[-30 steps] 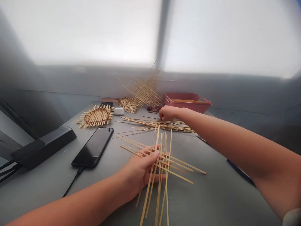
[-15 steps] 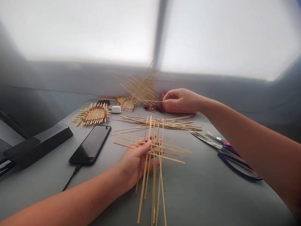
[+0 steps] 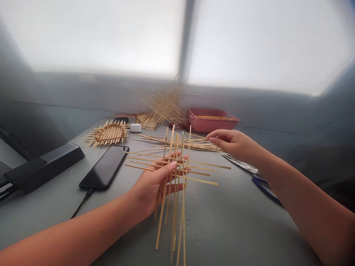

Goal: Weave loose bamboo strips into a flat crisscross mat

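My left hand (image 3: 154,184) grips a loose lattice of crossed bamboo strips (image 3: 177,207), the thumb on top and fingers spread behind it. Long ends of the lattice hang down toward me, and shorter ones stick out to both sides. To the right, my right hand (image 3: 230,142) pinches one thin bamboo strip (image 3: 196,135) between thumb and fingertips, its free end pointing left. Below and behind that strip lies a pile of loose bamboo strips (image 3: 180,143) on the grey table (image 3: 227,221).
Scissors (image 3: 249,170) lie partly under my right forearm. A pink basket (image 3: 213,123) stands at the back. Woven bamboo pieces (image 3: 111,133), a white case (image 3: 135,128), a phone (image 3: 104,168) on a cable and a black power strip (image 3: 47,166) are on the left.
My right hand has come nearer and to the right, away from the front of the pink basket, which now shows whole. The lattice in my left hand has shifted slightly left and up.
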Demonstrator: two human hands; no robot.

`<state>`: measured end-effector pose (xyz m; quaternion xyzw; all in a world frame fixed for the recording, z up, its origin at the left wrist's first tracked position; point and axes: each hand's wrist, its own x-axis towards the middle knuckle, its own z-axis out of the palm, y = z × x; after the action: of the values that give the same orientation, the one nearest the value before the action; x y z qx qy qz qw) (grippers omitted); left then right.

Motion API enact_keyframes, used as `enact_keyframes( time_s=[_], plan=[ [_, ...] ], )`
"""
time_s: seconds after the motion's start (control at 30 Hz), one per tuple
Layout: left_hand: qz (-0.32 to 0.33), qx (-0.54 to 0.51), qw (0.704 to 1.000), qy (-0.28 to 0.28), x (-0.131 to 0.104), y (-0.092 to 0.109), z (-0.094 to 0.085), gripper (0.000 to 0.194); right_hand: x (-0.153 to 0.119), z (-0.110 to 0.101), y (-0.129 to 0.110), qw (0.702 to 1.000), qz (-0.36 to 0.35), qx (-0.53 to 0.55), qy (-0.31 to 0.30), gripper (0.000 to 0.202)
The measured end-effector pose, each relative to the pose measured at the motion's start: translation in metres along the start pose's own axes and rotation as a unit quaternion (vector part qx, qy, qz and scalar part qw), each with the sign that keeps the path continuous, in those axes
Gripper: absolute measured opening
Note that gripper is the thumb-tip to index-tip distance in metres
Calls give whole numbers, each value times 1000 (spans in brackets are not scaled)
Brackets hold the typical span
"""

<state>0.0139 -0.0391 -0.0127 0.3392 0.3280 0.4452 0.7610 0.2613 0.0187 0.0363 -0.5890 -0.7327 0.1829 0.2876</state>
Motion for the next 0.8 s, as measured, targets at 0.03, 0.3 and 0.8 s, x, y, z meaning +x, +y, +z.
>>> enact_keyframes(
  time_s=[0.03,0.3,0.8],
  plan=[
    [1,1,1000,-5,0,0,0,24,0,2,1,1000,-10,4,-13,27],
    [-13,-6,1000,-8,0,0,1,26,-2,14,-4,988,-8,101,-121,32],
    [-17,-10,1000,-19,1,0,0,24,-8,11,-15,991,8,105,-77,34]
  ],
)
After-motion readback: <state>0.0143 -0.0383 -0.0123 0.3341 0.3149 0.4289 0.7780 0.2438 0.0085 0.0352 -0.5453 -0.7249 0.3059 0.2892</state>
